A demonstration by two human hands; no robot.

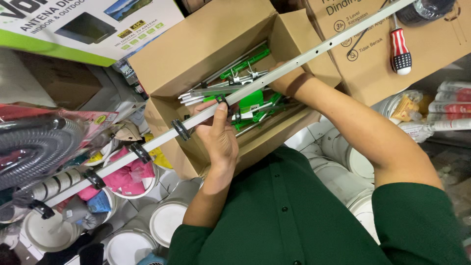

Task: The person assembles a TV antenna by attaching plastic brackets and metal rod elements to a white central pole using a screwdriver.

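Note:
A long white metal bar (314, 51) with several black clips runs diagonally from lower left to upper right. My left hand (218, 135) grips it near its middle, thumb by a black clip (222, 99). My right hand (283, 81) reaches behind the bar into an open cardboard box (206, 44); its fingers are hidden, so what they touch cannot be told. Inside the box lie several thin metal rods and green plastic parts (248, 100).
A red-and-white screwdriver (400, 49) lies on a closed carton (431, 44) at top right. White paint buckets (167, 221) stand below. A coiled grey hose (34, 142) and a printed carton (88, 24) sit at left. Wrapped tubes (449, 105) lie at far right.

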